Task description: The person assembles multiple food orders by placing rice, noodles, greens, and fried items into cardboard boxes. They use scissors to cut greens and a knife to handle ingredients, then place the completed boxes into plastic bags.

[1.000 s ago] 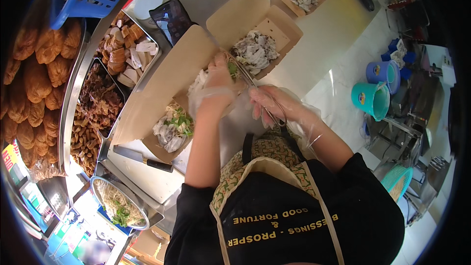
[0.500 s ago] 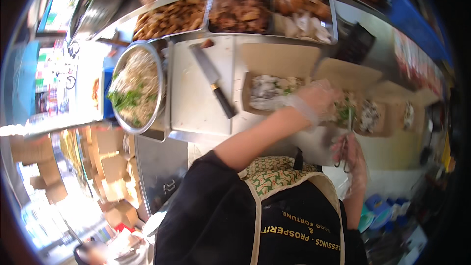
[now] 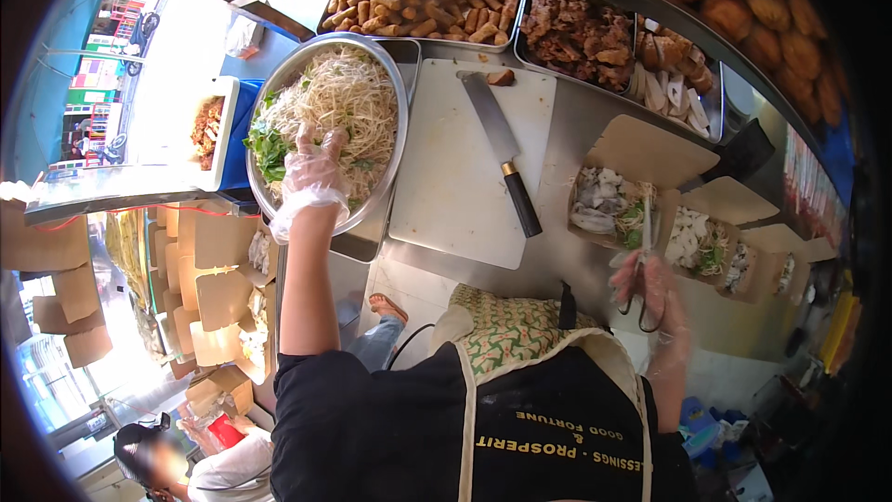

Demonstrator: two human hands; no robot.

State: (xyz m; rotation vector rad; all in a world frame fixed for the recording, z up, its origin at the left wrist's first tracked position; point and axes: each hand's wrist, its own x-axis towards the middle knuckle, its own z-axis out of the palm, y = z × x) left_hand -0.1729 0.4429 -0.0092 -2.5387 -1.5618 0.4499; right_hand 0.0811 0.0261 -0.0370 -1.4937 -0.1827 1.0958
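Observation:
My left hand (image 3: 314,172), in a clear plastic glove, reaches into a big metal bowl (image 3: 405,102) of bean sprouts (image 3: 334,79). Its fingers are apart and touch the sprouts beside some green leaves (image 3: 269,151); the fingertips are partly sunk in. In my right hand (image 3: 658,290), gloved too, are scissors (image 3: 648,234) with the blades pointing away from me. They hover in front of the nearest open cardboard box (image 3: 641,144), which contains white pieces, sprouts and greens. Beyond it to the right stands a second box (image 3: 729,200) with white pieces and greens.
A cleaver-like knife (image 3: 492,116) lies on the white cutting board (image 3: 446,195). Along the back are trays of cut fried rolls (image 3: 418,5), browned meat (image 3: 581,37) and sliced pieces (image 3: 683,93). More filled boxes stand at left, near another person (image 3: 223,465).
My left hand has moved from the boxes across to the sprout bowl on the left. My right hand still holds the scissors near the boxes. The view has shifted left.

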